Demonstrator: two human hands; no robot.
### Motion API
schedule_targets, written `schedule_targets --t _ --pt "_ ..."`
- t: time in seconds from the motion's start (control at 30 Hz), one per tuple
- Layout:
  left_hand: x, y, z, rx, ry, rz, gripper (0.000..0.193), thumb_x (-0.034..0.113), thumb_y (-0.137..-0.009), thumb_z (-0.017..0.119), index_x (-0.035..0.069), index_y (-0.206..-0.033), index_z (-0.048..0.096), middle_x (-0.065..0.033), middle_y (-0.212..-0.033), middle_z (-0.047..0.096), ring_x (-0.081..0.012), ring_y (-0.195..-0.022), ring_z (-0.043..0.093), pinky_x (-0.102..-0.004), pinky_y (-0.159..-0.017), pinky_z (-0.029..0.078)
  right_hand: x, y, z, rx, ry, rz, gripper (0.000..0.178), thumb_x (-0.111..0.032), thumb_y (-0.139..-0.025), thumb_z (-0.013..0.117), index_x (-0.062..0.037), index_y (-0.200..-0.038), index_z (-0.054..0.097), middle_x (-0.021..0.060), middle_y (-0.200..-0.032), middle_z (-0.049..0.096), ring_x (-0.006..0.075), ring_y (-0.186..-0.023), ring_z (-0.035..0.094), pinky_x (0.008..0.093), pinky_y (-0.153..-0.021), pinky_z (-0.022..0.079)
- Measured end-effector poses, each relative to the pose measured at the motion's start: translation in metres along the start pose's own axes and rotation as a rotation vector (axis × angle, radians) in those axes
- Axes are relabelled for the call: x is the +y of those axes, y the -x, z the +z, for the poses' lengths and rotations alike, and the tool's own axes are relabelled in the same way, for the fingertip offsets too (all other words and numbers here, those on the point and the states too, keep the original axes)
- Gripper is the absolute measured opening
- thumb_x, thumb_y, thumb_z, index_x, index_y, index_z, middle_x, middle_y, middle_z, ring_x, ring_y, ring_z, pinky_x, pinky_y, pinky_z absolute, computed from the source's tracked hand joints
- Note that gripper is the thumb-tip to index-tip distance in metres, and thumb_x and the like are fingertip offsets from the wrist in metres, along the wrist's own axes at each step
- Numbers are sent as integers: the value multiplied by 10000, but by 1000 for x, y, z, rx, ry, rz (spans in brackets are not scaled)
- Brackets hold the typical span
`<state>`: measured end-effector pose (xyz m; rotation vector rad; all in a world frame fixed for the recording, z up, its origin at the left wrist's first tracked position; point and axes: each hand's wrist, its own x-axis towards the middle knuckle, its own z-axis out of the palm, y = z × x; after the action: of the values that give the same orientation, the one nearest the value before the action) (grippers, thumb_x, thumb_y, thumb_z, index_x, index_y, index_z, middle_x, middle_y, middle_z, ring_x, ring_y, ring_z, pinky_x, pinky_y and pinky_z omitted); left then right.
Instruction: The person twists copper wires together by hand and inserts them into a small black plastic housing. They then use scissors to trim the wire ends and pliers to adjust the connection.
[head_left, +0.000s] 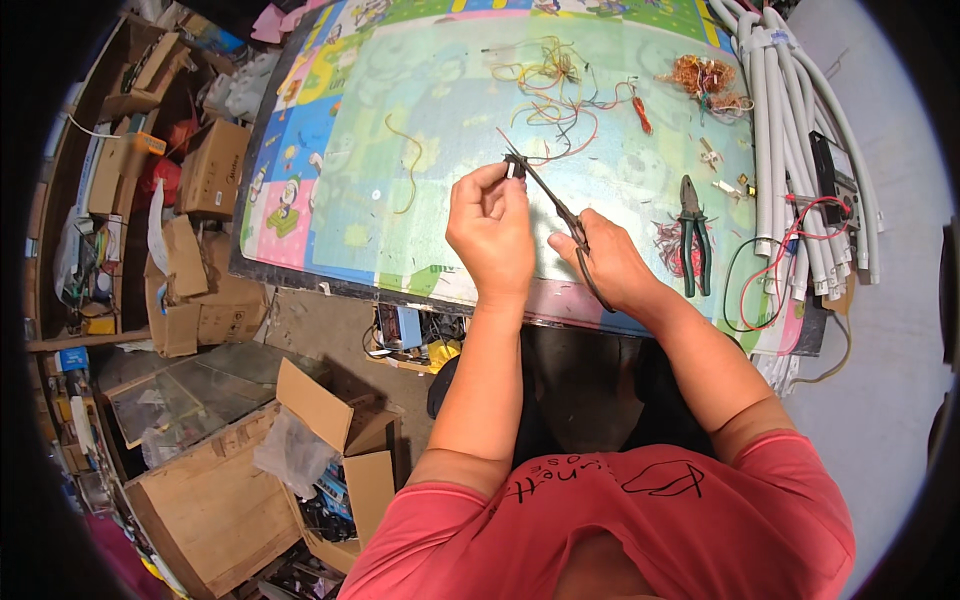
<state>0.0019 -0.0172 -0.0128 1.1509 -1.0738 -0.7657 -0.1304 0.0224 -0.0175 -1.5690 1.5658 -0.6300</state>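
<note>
My left hand (pixel 487 225) is pinched closed over the near part of the table mat, fingertips on a small black piece (pixel 515 168) with a white patch. Thin wires show right beside that piece. In my right hand (pixel 618 262) is a pair of dark scissors (pixel 545 192), their long narrow blades slanting up and left to the black piece. How far the blades are apart is too small to tell. Just right of that hand lie pliers (pixel 692 235) with dark green handles, partly on a bundle of thin wire scraps (pixel 672 246).
Loose coloured wires (pixel 548 75) lie farther up the mat, with a copper wire tangle (pixel 703 78) to their right. One yellowish wire (pixel 416 165) curves at left. White tubes (pixel 785 150) and a meter with red leads (pixel 835 170) line the right edge. Cardboard boxes (pixel 370 490) stand lower left.
</note>
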Motion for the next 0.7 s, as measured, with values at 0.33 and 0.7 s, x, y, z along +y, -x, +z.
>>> schedule_targets --t 0.33,0.7 --pt "-3 -14 -12 -101 495 -499 137 72 -862 626 -5 -937 542 -84 -788 606 -145 -668 593 -255 -599 510 0 2 3 -5 13 -62 433 -334 -878 596 54 -758 448 245 -657 530 388 -609 511 439 -575 402" --pt "-9 -34 -35 -399 241 -284 159 125 -872 626 -3 -938 558 -55 -768 580 -94 -559 494 -224 -487 412 -3 16 4 -225 -259 17 531 -448 -921 480 32 -702 535 112 -529 515 226 -507 519 374 -517 418"
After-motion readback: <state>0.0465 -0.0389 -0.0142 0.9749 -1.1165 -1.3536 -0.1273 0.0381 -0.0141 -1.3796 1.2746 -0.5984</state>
